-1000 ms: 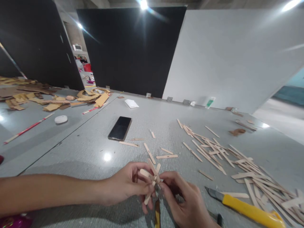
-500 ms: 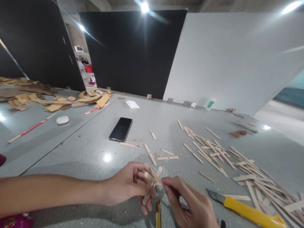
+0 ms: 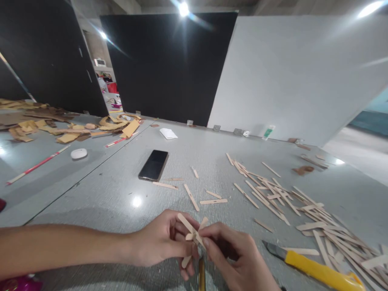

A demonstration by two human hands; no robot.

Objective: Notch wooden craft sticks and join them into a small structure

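Note:
Several wooden craft sticks cross one another in a small star-like piece between my hands, low in the middle of the head view. My left hand is closed round the piece from the left, its thumb near the crossing. From the right, my right hand pinches one stick end between thumb and forefinger. The exact joint is partly hidden by my fingers. Just below the hands lies a narrow yellowish tool or strip, cut off by the frame. A yellow utility knife lies to the right, blade pointing left.
A loose pile of craft sticks spreads across the right side of the grey table. Ahead lie a phone and several single sticks. Cardboard scraps, a white case and a red-striped stick are left. Upright panels stand behind.
The crossed sticks have turned between my fingers, so one long stick now points up and left. My right hand has shifted slightly left, closer in on the piece.

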